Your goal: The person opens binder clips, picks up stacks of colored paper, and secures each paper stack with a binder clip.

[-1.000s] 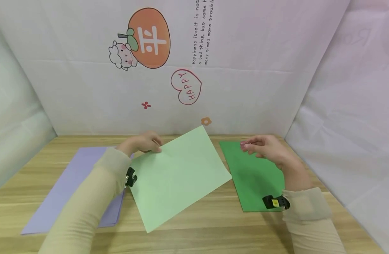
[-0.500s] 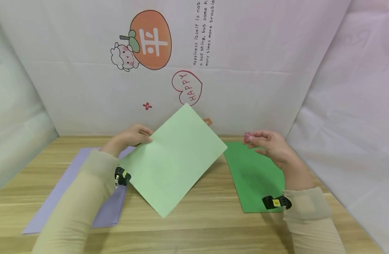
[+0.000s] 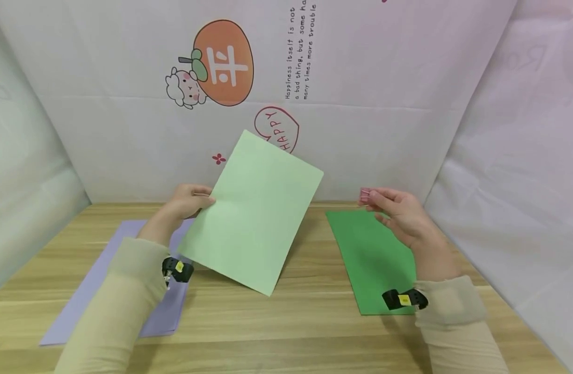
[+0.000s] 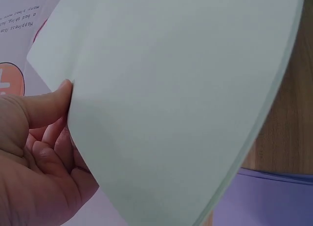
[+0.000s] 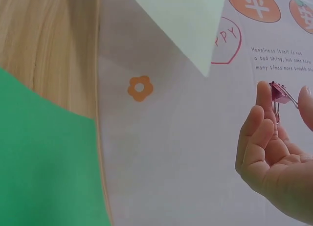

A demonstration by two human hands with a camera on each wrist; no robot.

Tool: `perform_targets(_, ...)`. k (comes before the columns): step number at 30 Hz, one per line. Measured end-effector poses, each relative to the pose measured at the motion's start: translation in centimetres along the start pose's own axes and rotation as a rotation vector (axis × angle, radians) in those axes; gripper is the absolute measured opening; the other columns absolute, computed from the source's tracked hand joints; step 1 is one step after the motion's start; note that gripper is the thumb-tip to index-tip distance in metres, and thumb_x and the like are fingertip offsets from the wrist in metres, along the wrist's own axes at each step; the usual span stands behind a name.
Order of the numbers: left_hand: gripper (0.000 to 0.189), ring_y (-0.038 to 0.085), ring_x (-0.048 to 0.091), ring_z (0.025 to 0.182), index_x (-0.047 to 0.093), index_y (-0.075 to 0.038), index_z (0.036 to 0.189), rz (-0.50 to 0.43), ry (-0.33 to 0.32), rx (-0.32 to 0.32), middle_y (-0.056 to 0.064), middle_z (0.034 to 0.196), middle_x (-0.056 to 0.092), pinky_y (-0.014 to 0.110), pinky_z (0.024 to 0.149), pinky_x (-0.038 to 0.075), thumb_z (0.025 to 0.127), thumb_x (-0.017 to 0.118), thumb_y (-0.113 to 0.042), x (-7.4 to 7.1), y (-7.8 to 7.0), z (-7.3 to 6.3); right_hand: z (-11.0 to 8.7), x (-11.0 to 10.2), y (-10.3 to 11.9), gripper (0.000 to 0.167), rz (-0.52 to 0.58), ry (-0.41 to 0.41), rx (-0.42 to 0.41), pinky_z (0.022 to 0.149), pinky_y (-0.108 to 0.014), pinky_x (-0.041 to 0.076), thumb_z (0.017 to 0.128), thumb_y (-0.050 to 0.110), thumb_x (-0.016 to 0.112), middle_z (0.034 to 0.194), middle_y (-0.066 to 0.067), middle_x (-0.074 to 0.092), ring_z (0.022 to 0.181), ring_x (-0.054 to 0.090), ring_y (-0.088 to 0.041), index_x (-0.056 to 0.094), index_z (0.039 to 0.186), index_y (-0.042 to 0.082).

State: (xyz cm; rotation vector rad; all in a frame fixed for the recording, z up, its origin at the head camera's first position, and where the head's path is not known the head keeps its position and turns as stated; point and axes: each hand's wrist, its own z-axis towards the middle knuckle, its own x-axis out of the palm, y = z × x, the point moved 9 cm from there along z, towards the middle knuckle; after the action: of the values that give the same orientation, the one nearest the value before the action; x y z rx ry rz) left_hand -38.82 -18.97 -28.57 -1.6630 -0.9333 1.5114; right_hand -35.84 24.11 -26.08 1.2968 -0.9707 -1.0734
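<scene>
My left hand (image 3: pixel 189 200) pinches a stack of pale green paper (image 3: pixel 255 213) by its left edge, thumb on the near face and fingers behind. The sheets are raised and tilted above the table, their lower left corner over the purple paper. In the left wrist view the green paper (image 4: pixel 176 89) fills most of the picture, and its edge shows some thickness. Over the dark green paper (image 3: pixel 365 254), my right hand (image 3: pixel 400 213) holds a small pink binder clip (image 3: pixel 364 195) between thumb and fingers. The clip's wire handles (image 5: pixel 277 108) show in the right wrist view.
Purple paper (image 3: pixel 164 311) lies on the left of the wooden table (image 3: pixel 277 332), partly under my left forearm. A white printed cloth (image 3: pixel 370 145) stands behind the table's far edge, and white cloth walls rise at both sides.
The pale green paper has turned counterclockwise and risen, now more upright. My left hand has moved left and a little up. My right hand has lifted slightly, bringing the pink clip into clearer view.
</scene>
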Motion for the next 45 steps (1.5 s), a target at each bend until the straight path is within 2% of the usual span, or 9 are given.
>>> perform_targets(7,0.047,0.001,0.063,0.085,0.048,-0.001,0.144,-0.117,-0.049,0.002,0.020,0.143,0.055,0.035,0.100,0.052,0.102,0.057,-0.019,0.3,-0.3,-0.8,0.4,1.8,0.2,0.020,0.031,0.050,-0.019,0.087,-0.022,0.043,0.104,0.033,0.050,0.101,0.012,0.072,0.099,0.062,-0.005,0.065,0.109,0.020)
perform_targets(10,0.048,-0.001,0.063,0.084,0.048,-0.001,0.144,-0.179,-0.069,0.008,0.020,0.141,0.056,0.030,0.096,0.053,0.101,0.058,-0.020,0.6,-0.4,-1.1,0.7,2.6,0.4,0.020,0.052,0.055,-0.024,0.089,-0.022,0.043,0.104,0.033,0.051,0.102,0.012,0.072,0.099,0.062,-0.005,0.064,0.110,0.019)
perform_targets(17,0.045,-0.001,0.064,0.081,0.052,-0.005,0.142,-0.253,-0.099,0.008,0.016,0.139,0.059,0.017,0.076,0.052,0.101,0.058,-0.023,1.2,-0.4,-2.0,1.3,3.8,0.6,0.016,0.189,0.053,-0.006,0.094,-0.021,0.045,0.099,0.028,0.060,0.104,0.010,0.075,0.105,0.063,-0.008,0.066,0.108,0.016)
perform_targets(22,0.049,-0.002,0.062,0.083,0.049,-0.008,0.145,-0.311,-0.120,-0.004,0.012,0.139,0.059,0.018,0.079,0.051,0.101,0.059,-0.025,1.5,-0.1,-2.7,2.0,4.7,0.7,0.011,0.303,0.065,-0.007,0.094,-0.024,0.042,0.100,0.023,0.060,0.103,0.007,0.076,0.106,0.063,-0.012,0.070,0.102,0.017)
perform_targets(24,0.049,-0.002,0.062,0.084,0.048,-0.008,0.146,-0.339,-0.132,-0.007,0.007,0.132,0.063,0.019,0.081,0.051,0.101,0.059,-0.025,1.6,0.0,-3.0,2.3,5.0,0.6,0.012,0.340,0.062,-0.001,0.090,-0.024,0.042,0.100,0.022,0.060,0.102,0.006,0.076,0.106,0.061,-0.013,0.070,0.101,0.017)
perform_targets(27,0.052,-0.001,0.062,0.088,0.045,-0.009,0.148,-0.370,-0.141,-0.012,0.007,0.136,0.060,0.019,0.086,0.050,0.101,0.059,-0.026,1.8,-0.1,-3.4,2.6,5.4,0.5,0.013,0.369,0.049,0.004,0.083,-0.021,0.043,0.099,0.024,0.060,0.101,0.007,0.076,0.105,0.057,-0.015,0.071,0.102,0.018)
perform_targets(31,0.052,-0.002,0.063,0.088,0.046,-0.008,0.148,-0.401,-0.152,0.001,0.009,0.137,0.060,0.016,0.085,0.051,0.101,0.060,-0.025,2.1,-0.5,-3.8,2.8,6.0,0.3,0.017,0.332,0.028,0.013,0.077,-0.019,0.043,0.099,0.030,0.060,0.099,0.008,0.074,0.101,0.056,-0.013,0.070,0.104,0.019)
perform_targets(36,0.049,-0.002,0.064,0.082,0.049,-0.005,0.144,-0.434,-0.159,0.021,-0.009,0.105,0.066,0.015,0.078,0.053,0.100,0.060,-0.022,2.1,-1.1,-4.0,3.0,6.4,0.0,0.021,0.238,0.007,0.024,0.080,-0.020,0.042,0.099,0.037,0.057,0.098,0.010,0.072,0.101,0.056,-0.011,0.069,0.105,0.020)
perform_targets(45,0.044,-0.001,0.065,0.078,0.051,-0.001,0.141,-0.470,-0.144,0.031,-0.016,0.090,0.067,0.015,0.075,0.054,0.100,0.059,-0.016,2.5,-1.6,-4.2,3.0,6.0,-0.7,0.019,0.203,-0.073,0.047,0.087,-0.025,0.040,0.099,0.034,0.059,0.092,0.010,0.062,0.098,0.055,-0.012,0.069,0.089,0.022)
